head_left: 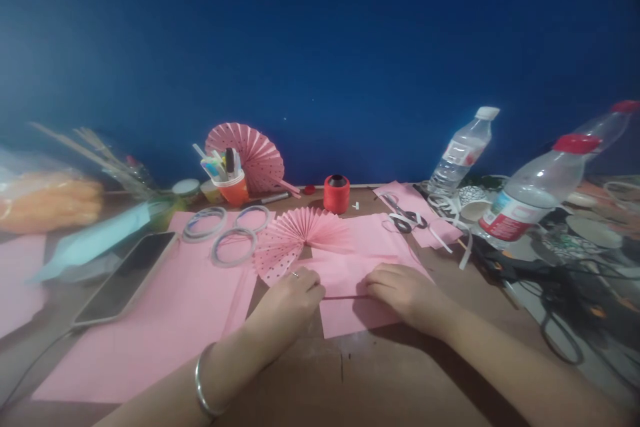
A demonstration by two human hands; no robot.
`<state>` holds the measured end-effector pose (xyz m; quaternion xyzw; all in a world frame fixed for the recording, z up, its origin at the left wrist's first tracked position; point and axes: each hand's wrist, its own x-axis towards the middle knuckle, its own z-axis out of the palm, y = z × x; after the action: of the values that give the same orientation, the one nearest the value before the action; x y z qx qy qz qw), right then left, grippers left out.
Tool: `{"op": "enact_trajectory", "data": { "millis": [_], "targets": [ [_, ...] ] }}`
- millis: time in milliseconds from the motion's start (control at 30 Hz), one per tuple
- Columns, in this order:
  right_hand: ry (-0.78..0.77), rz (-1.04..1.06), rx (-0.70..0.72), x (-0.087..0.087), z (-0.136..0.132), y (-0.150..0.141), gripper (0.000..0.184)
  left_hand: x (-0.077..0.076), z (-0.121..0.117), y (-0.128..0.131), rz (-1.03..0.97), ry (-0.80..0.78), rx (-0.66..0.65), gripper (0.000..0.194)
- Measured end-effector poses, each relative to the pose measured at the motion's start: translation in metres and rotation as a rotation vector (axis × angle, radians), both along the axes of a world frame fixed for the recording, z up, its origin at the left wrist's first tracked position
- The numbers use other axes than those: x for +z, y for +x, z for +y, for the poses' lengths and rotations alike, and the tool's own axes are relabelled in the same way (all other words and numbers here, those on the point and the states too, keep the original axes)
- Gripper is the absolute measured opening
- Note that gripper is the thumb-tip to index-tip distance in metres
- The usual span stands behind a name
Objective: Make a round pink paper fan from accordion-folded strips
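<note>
Between my hands is a sheet of pink paper (345, 277) with a crease or folded edge running across it. My left hand (299, 297), fingers curled in, grips the paper's left side. On the right side my right hand (405, 293) pinches the sheet, its fingertips pressed together at the fold. Part of the paper lies flat on the table below the fold. Just beyond my left hand spreads a pleated pink paper fan (300, 233) with dark dots on one part. The undersides of my fingers are hidden.
Three tape rolls (234, 247) rest on a large pink sheet (175, 320), near a phone (127, 277). Behind stand an orange pen cup (233, 188), another fan (250, 150) and a red spool (337, 195). Scissors (405, 219), bottles (530, 193) and cables (555, 307) are on the right.
</note>
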<state>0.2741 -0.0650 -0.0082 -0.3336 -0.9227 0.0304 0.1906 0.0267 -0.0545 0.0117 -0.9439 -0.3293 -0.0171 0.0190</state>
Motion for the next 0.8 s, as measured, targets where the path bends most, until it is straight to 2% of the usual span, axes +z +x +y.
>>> {"op": "enact_trajectory", "data": {
  "millis": [133, 267, 400, 533, 633, 800],
  "targets": [
    [-0.108, 0.023, -0.019, 0.003, 0.003, 0.002, 0.023, 0.0, -0.002, 0.002, 0.007, 0.024, 0.03, 0.017],
    [-0.135, -0.01, -0.014, 0.004, 0.005, 0.003, 0.022, 0.0, -0.002, 0.005, 0.052, 0.009, -0.06, 0.023],
    [-0.163, 0.011, -0.016, 0.003, 0.007, 0.003, 0.022, -0.003, 0.001, 0.004, 0.031, -0.056, -0.057, 0.024],
    [-0.215, 0.04, -0.029, 0.004, 0.007, 0.003, 0.02, -0.004, 0.002, 0.002, 0.003, -0.122, -0.004, 0.028],
    [-0.277, 0.052, -0.051, 0.005, 0.006, 0.003, 0.018, 0.0, 0.002, 0.002, -0.043, -0.228, 0.048, 0.029],
    [-0.349, 0.066, -0.1, 0.002, 0.007, 0.001, 0.015, 0.008, 0.007, 0.003, -0.165, -0.38, 0.191, 0.023]
  ]
}}
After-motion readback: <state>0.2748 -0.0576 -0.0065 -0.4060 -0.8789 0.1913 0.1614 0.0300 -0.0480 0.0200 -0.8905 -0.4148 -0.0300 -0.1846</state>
